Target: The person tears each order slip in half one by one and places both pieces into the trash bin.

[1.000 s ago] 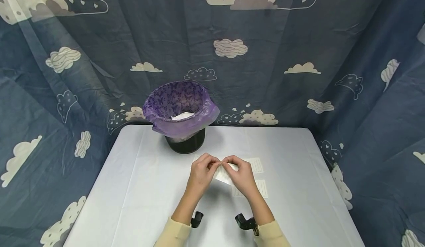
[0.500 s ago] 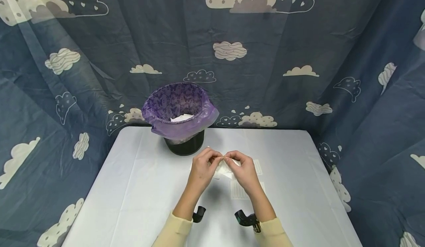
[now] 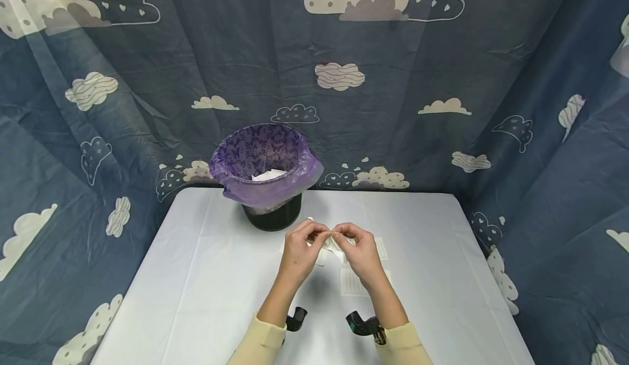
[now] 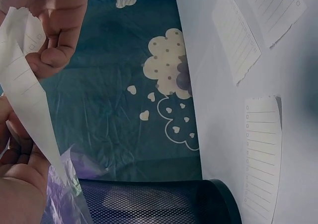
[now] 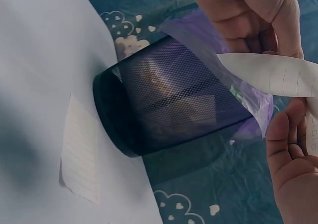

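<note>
The left hand (image 3: 300,249) and right hand (image 3: 361,249) pinch a lined white paper sheet (image 4: 30,97) between them, above the white tabletop (image 3: 432,277); the purple-lined black mesh bin (image 3: 274,219) stands beyond, nearer the left hand.

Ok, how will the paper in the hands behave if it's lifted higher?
The paper will probably flop, since it's visibly curved. It looks thin, so likely light. It might tear: a similar sheet on the table has a ragged edge.

I see dark blue curtains (image 3: 245,48) on three sides, printed with pale clouds (image 3: 340,76); white tabletop (image 3: 437,277) below, softly lit.
</note>
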Tool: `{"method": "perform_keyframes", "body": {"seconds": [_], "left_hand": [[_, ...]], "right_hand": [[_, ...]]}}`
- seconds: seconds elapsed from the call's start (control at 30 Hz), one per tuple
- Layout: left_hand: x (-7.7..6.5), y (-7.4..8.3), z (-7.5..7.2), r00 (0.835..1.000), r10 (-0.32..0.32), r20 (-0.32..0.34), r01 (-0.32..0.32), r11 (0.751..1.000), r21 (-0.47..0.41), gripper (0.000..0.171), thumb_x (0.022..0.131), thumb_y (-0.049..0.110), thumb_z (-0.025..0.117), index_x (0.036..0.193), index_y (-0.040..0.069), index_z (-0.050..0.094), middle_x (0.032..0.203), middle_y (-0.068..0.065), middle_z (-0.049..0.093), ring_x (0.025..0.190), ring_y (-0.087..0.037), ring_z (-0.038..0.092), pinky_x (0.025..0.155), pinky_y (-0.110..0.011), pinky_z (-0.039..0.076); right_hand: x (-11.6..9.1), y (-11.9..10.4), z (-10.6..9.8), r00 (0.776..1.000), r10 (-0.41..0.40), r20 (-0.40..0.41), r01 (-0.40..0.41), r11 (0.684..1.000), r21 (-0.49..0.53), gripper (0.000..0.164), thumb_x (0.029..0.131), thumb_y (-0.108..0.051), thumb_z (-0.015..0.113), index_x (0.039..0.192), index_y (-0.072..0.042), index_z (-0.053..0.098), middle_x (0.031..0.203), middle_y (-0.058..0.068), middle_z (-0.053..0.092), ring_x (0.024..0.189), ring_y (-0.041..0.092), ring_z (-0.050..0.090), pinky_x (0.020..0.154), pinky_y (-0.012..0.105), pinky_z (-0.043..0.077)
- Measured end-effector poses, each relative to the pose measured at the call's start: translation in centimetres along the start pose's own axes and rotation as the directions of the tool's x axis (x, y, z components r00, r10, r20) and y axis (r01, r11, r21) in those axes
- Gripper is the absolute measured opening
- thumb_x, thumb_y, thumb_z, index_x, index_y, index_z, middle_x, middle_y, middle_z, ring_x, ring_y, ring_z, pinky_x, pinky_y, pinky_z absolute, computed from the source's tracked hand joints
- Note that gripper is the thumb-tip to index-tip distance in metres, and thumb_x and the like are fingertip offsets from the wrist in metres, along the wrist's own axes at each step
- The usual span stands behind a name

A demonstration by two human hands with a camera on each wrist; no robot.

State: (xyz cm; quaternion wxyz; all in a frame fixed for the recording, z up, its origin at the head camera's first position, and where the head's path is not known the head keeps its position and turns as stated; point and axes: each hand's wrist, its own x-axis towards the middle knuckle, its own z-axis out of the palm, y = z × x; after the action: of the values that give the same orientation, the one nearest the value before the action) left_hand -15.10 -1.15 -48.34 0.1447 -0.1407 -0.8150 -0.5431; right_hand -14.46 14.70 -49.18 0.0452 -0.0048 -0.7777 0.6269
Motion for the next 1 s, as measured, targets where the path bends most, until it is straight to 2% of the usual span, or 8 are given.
{"method": "perform_keyframes", "body": {"seconds": [0.17,0.43,0.53,0.77,1.0], "left_hand": [[-0.05,0.09,-0.22,1.0,0.005,-0.011,-0.006,1.0,-0.015,0.007,0.095,0.015,0.08,0.093,0.008,0.08,0.086,-0.001,0.072,0.077,-0.007,0.063,0.071,-0.02,0.057],[0.03,0.09,-0.4,1.0,0.001,-0.015,-0.001,1.0,-0.027,0.007,0.094,0.015,0.081,0.094,0.008,0.081,0.085,-0.001,0.072,0.075,-0.006,0.061,0.069,-0.019,0.055],[0.01,0.07,-0.43,1.0,0.012,-0.017,-0.013,0.999,-0.03,0.007,0.094,0.014,0.081,0.093,0.007,0.081,0.083,-0.002,0.071,0.074,-0.006,0.06,0.068,-0.019,0.054],[-0.07,0.06,-0.53,1.0,0.019,-0.023,-0.02,0.999,-0.027,0.005,0.093,0.013,0.081,0.091,0.009,0.08,0.083,-0.001,0.071,0.073,-0.006,0.059,0.066,-0.018,0.053],[-0.22,-0.04,-0.66,0.999,0.018,-0.026,-0.019,0.999,-0.042,0.005,0.094,0.012,0.081,0.089,0.01,0.079,0.083,0.0,0.072,0.073,-0.006,0.059,0.066,-0.019,0.053]], "right_hand": [[0.0,-0.23,-0.09,1.0,0.006,-0.001,-0.006,1.0,-0.006,0.012,0.101,-0.016,0.073,0.102,-0.004,0.075,0.107,0.011,0.074,0.11,0.022,0.059,0.099,0.038,0.046],[-0.02,-0.6,-0.26,1.0,0.011,0.001,-0.011,1.0,0.003,0.015,0.102,-0.019,0.073,0.103,-0.004,0.075,0.111,0.015,0.074,0.117,0.027,0.059,0.115,0.062,0.039],[-0.03,-0.64,-0.25,1.0,0.008,-0.001,-0.008,1.0,0.001,0.014,0.101,-0.018,0.073,0.103,-0.004,0.075,0.11,0.015,0.074,0.116,0.027,0.059,0.114,0.06,0.04],[0.05,-0.5,-0.12,1.0,0.005,-0.003,-0.006,1.0,-0.016,0.01,0.101,-0.015,0.073,0.101,-0.005,0.076,0.106,0.011,0.074,0.111,0.023,0.061,0.104,0.045,0.046],[-0.12,-0.54,-0.13,1.0,0.002,0.019,-0.002,1.0,0.001,0.009,0.101,-0.014,0.073,0.101,-0.005,0.076,0.104,0.009,0.074,0.11,0.023,0.062,0.101,0.043,0.047]]}}
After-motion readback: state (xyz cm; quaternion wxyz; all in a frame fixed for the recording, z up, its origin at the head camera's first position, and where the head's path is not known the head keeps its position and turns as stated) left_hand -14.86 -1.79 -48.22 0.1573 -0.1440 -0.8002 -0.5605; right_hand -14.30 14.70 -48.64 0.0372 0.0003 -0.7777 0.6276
